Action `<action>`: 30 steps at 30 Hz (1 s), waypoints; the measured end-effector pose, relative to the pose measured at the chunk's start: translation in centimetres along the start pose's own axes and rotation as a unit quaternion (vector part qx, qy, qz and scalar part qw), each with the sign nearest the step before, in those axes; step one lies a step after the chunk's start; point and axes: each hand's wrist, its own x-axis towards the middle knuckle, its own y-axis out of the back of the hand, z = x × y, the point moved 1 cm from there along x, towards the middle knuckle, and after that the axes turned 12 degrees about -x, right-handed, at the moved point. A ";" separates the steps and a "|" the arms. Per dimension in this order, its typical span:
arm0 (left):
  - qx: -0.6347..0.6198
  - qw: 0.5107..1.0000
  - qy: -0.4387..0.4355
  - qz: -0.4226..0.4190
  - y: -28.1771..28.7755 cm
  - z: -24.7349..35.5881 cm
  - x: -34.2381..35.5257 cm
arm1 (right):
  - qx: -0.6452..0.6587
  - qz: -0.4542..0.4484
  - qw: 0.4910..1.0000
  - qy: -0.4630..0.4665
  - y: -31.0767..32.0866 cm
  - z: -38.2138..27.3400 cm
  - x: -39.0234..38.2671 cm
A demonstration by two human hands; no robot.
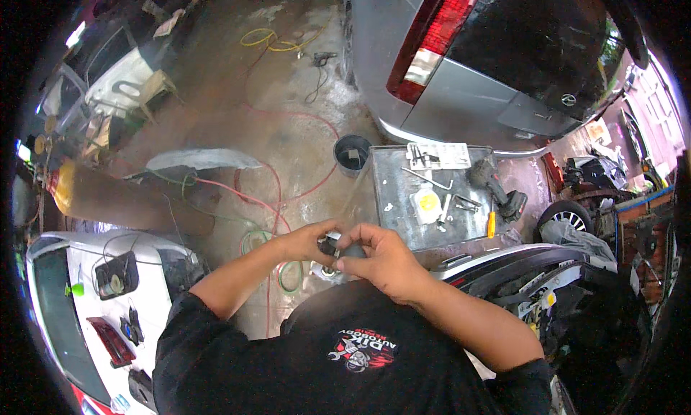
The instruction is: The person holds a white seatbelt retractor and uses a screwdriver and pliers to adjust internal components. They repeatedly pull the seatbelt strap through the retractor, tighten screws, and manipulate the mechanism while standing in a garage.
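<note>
In front of my chest, my left hand and my right hand are closed together around a small dark part. A bit of light metal or white shows at its top. My left thumb and fingers curl round its left side, and my right thumb and fingers pinch it from the right. Much of the part is hidden by my fingers, so its kind cannot be made out. Just below my hands, a small silvery round thing shows partly; I cannot tell whether it touches the part.
Ahead right stands a grey work table with a cordless drill, yellow-handled screwdriver, hex key and bit case. Beyond are a black bucket and grey car. A red hose crosses the floor.
</note>
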 end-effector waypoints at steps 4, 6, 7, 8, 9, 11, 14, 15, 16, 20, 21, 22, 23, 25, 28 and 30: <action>0.095 0.994 0.030 -0.033 -0.1 -2.6 -1.4 | -0.151 -0.060 0.986 -0.027 0.5 3.2 2.7; 0.183 0.979 -0.081 -0.048 -1.0 -4.6 -2.5 | -0.164 -0.111 0.977 -0.080 -0.2 3.9 3.5; 0.187 0.977 -0.094 -0.044 -1.2 -5.4 -2.6 | -0.181 -0.121 0.972 -0.084 -0.5 3.7 3.7; 0.171 0.984 -0.042 -0.039 -1.2 -6.2 -3.0 | -0.197 -0.130 0.968 -0.088 -0.6 3.2 3.9; 0.156 0.987 0.006 -0.039 -0.6 -5.3 -2.9 | -0.214 -0.133 0.963 -0.092 -0.5 2.5 4.2; 0.159 0.981 0.107 -0.031 0.4 -4.3 -2.8 | -0.280 -0.130 0.946 -0.097 0.2 3.0 5.5; 0.249 0.960 0.122 -0.039 1.2 -2.7 -3.6 | -0.385 -0.156 0.905 -0.092 1.0 3.1 7.4; 0.252 0.957 0.140 -0.036 1.5 -1.9 -3.7 | -0.443 -0.172 0.876 -0.083 0.8 3.0 8.1; 0.254 0.953 0.158 -0.035 1.7 -1.0 -3.8 | -0.498 -0.187 0.843 -0.074 0.5 2.8 8.7; 0.328 0.919 0.205 0.073 2.0 -0.3 -4.0 | -0.625 -0.156 0.763 -0.044 -0.6 1.0 10.0; 0.351 0.910 0.185 0.120 2.2 -0.5 -4.2 | -0.637 -0.133 0.758 -0.030 -0.6 0.4 10.2; 0.371 0.895 0.196 0.155 2.2 -0.7 -4.4 | -0.649 -0.110 0.753 -0.017 -0.6 -0.1 10.3; 0.390 0.877 0.205 0.190 2.2 -0.8 -4.6 | -0.659 -0.107 0.745 0.008 -0.8 -0.6 10.6; 0.383 0.864 0.223 0.240 2.8 0.2 -4.6 | -0.678 -0.097 0.727 0.055 -1.0 -2.0 11.3; 0.290 0.887 0.203 0.296 4.5 0.7 -4.6 | -0.676 -0.069 0.724 0.118 -1.7 -5.6 12.0; 0.206 0.910 0.119 0.339 5.2 -0.3 -4.6 | -0.672 -0.051 0.716 0.181 -1.4 -7.9 12.0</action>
